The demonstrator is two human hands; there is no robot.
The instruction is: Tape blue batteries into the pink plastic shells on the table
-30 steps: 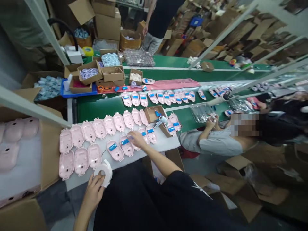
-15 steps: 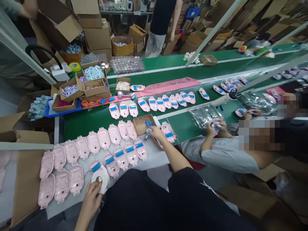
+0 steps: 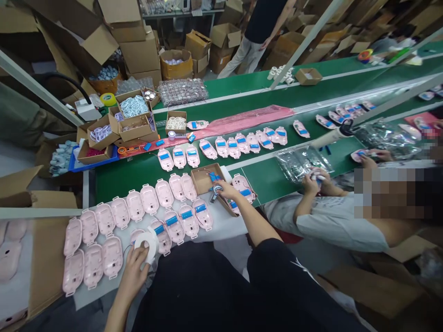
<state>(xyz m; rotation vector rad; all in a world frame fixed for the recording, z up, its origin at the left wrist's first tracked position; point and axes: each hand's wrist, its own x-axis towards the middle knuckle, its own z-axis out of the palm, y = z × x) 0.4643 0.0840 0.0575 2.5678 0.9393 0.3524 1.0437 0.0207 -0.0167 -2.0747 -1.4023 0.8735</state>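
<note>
The left of two hands (image 3: pixel 134 273) holds one white roll (image 3: pixel 153 240).

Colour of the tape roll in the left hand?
White: the tape roll in the left hand shows best in the head view.

From where I stand: soft, moderate light around the left hand (image 3: pixel 136 263); pink shells (image 3: pixel 113 256) beside it read clearly. Glare noted on clear plastic (image 3: pixel 301 163) right of the right hand (image 3: pixel 225 190). Cardboard (image 3: pixel 377 288) farther right and nearer the body: dim, blurred. Metal post (image 3: pixel 41 89) beyond the left hand: slanted, edge-stretched.
</note>
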